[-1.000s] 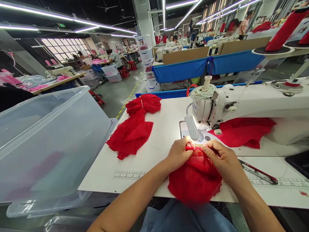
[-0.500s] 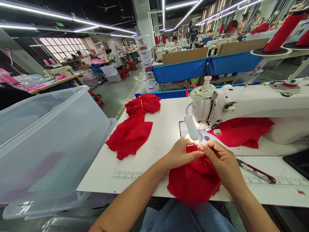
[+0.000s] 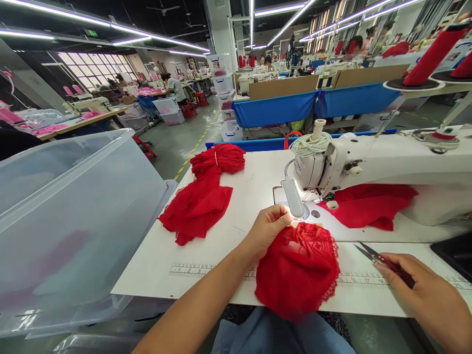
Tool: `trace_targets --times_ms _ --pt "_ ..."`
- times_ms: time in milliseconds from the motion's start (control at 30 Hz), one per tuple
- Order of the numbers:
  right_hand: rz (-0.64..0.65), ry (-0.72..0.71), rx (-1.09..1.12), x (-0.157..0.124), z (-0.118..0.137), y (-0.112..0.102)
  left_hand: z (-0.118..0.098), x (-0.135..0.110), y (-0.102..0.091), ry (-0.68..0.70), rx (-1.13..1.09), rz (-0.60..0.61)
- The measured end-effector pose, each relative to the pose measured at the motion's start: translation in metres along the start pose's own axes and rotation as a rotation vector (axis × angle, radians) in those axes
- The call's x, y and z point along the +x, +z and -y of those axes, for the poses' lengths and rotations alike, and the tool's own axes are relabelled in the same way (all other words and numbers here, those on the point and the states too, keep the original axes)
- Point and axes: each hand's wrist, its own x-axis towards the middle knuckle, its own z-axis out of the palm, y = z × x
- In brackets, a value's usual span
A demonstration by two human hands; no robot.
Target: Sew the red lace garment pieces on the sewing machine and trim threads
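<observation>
A piece of red lace fabric lies over the near edge of the white sewing table. My left hand pinches its top edge just in front of the needle area of the white sewing machine. To the right, my right hand is closed on red-handled thread snips, whose blades point left toward the fabric.
A pile of red fabric pieces lies at the table's left. More red fabric sits under the machine arm. A large clear plastic bin stands at my left. Red thread cones stand at the right. Other people work at distant stations.
My right hand has left the fabric, moved right and taken hold of the snips. My left hand keeps its pinch on the fabric's top edge.
</observation>
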Motion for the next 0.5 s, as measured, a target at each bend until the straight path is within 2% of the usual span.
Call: trace_targets --times_ms 67,167,200,233,333,367,500 --pt "-0.036 -0.030 0.047 -0.004 0.011 0.002 0.000 0.000 0.000 -0.010 -0.010 0.004" --pt "-0.214 -0.025 0.181 -0.011 0.042 0.010 0.001 0.000 0.001 -0.017 0.010 0.007" --pt "-0.205 -0.021 0.201 -0.012 0.054 0.014 0.001 -0.001 0.001 -0.017 0.018 0.009" --pt "-0.163 -0.078 0.187 -0.012 0.066 0.017 0.001 -0.001 0.000 -0.016 0.024 0.012" --pt "-0.020 -0.325 -0.013 -0.006 0.102 0.026 0.003 -0.001 -0.001 -0.006 0.020 0.019" --pt "-0.028 -0.370 -0.072 -0.003 0.111 0.029 0.003 -0.001 -0.002 -0.001 0.015 0.021" --pt "-0.208 -0.397 -0.242 0.005 0.138 0.038 0.003 -0.001 -0.003 0.010 0.007 0.019"
